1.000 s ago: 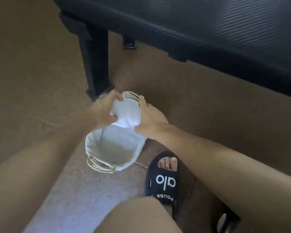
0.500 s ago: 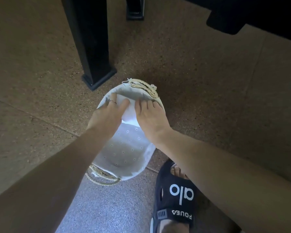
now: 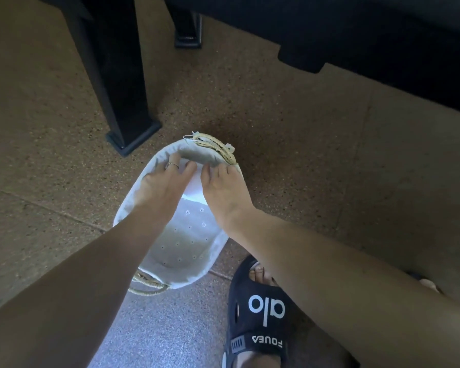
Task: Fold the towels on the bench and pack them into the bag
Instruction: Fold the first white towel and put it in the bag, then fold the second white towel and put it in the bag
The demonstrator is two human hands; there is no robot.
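Observation:
A white fabric-lined bag [image 3: 154,272] with woven straw handles stands open on the floor below me. Its lining has small eyelet holes. A folded white towel [image 3: 194,185] lies inside the far end of the bag, mostly hidden under my hands. My left hand [image 3: 162,185], with a ring on one finger, presses flat on the towel's left side. Beside it, my right hand [image 3: 222,188] presses down on the right side with its fingers straight. The black bench [image 3: 356,41] crosses the top of the view; its top surface is out of sight.
A black bench leg [image 3: 122,88] stands on the speckled brown floor just beyond the bag, and a second foot [image 3: 187,30] sits farther back. My foot in a black slide sandal [image 3: 260,312] is right of the bag. Bare floor lies to the left and right.
The towel went from held above the bag down into its far end. Both hands changed from gripping it to pressing it flat. The view tilted down, closer to the bag.

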